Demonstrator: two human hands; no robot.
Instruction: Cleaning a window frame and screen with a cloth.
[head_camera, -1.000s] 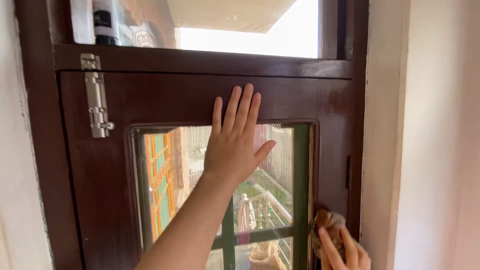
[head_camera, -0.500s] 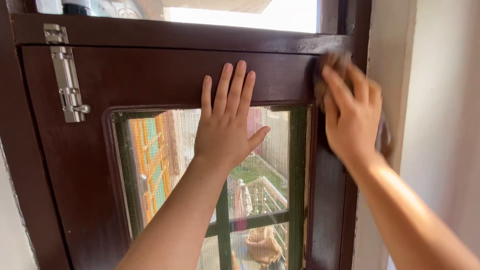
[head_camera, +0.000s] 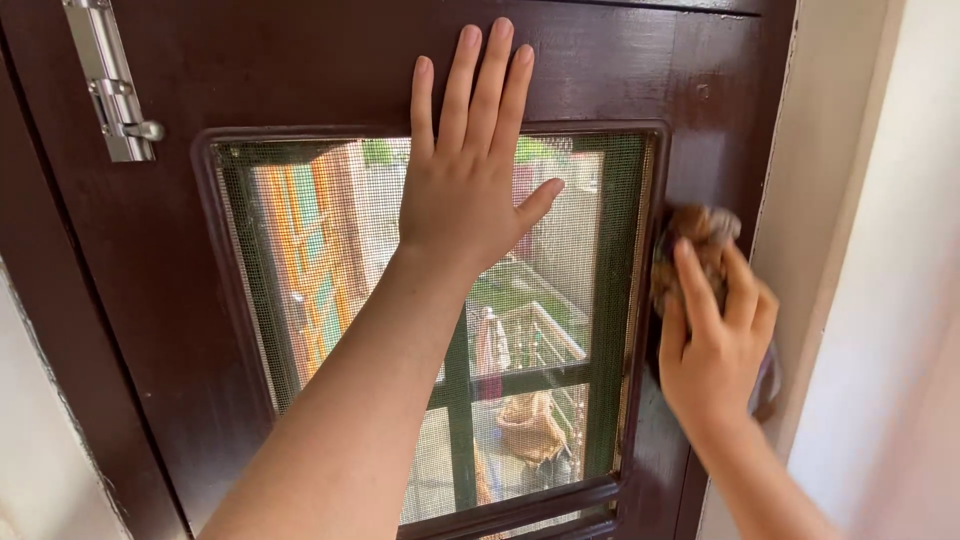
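A left hand (head_camera: 470, 190) lies flat, fingers spread wide, across the top of a mesh screen (head_camera: 330, 300) set in a dark brown wooden door (head_camera: 300, 70). The right hand (head_camera: 715, 340) presses a brown cloth (head_camera: 700, 245) against the door's right stile, beside the pale wall (head_camera: 880, 300). A metal slide bolt (head_camera: 105, 85) sits upper left.

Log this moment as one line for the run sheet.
left hand: flat on door and mesh panel | right hand: pressing brown cloth on right stile | latch: upper left
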